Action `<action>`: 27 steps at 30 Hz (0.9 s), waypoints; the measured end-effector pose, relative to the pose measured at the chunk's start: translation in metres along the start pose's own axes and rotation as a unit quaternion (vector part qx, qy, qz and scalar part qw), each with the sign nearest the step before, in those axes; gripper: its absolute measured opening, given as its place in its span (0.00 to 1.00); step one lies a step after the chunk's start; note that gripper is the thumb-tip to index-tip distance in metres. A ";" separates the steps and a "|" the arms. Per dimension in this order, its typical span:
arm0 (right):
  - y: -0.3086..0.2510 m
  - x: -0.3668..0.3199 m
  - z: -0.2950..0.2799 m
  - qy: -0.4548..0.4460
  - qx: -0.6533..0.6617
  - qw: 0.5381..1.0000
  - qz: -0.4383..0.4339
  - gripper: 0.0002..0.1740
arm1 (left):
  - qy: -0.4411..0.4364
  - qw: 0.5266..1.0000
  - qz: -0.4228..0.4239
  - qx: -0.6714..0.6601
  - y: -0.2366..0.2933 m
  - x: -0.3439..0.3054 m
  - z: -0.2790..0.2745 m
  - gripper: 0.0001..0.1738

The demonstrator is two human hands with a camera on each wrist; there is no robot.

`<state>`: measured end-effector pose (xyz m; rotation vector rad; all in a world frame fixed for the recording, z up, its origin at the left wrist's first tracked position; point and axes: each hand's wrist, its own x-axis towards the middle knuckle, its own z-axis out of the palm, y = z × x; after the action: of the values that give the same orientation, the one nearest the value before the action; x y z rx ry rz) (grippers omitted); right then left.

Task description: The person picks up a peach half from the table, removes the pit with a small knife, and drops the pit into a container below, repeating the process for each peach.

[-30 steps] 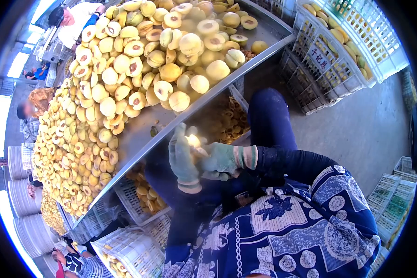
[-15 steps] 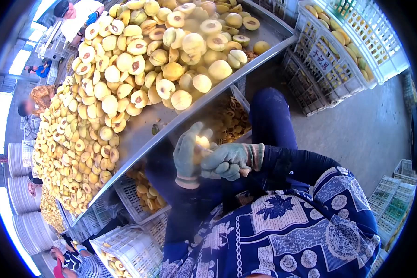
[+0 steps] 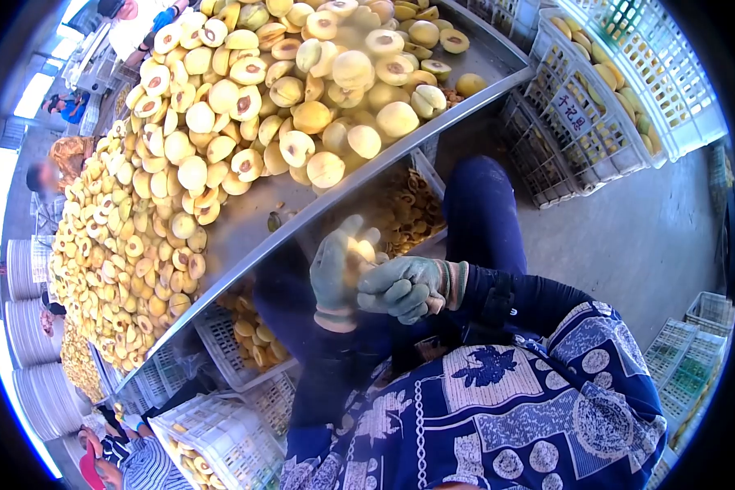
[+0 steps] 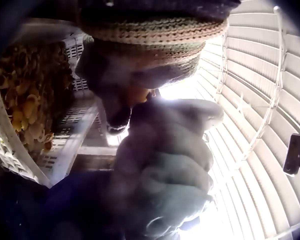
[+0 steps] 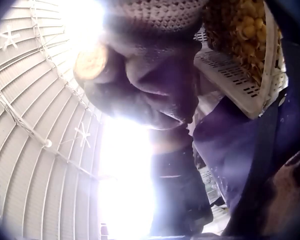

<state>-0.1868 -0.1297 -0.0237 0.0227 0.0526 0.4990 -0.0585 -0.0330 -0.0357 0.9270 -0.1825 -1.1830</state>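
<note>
Fruit-processing shed, likely: long metal bench (image 3: 257, 255) heaped w/ halved yellow fruit (image 3: 192, 173), plastic crates (image 3: 576, 131) stacked on concrete floor (image 3: 600, 253), 3+ other workers, ribbed roof (image 4: 260, 150) overhead.

Halved yellow fruit (image 3: 200, 117) heaped on metal table (image 3: 249, 222) — labelled crate (image 3: 594, 155) near its corner.

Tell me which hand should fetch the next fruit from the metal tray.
Left, in my judgement. The left hand is nearer the metal tray, though it must first free its yellow fruit; the right hand is curled round what looks like a handle.
</note>
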 end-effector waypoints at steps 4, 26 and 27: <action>0.009 0.006 -0.008 -0.036 0.018 0.999 -0.021 0.18 | 0.001 0.949 0.148 0.279 -0.004 -0.002 -0.002 0.20; 0.026 0.020 -0.020 -0.178 0.141 0.971 -0.071 0.17 | 0.067 0.990 0.112 0.055 -0.007 -0.002 0.012 0.22; 0.028 0.022 -0.019 -0.177 0.143 0.970 -0.091 0.18 | 0.089 0.938 0.199 0.271 -0.013 0.000 0.005 0.24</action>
<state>-0.1816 -0.0940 -0.0424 0.3853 -0.2222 0.2952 -0.0707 -0.0363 -0.0420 1.3977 -0.5424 -0.6703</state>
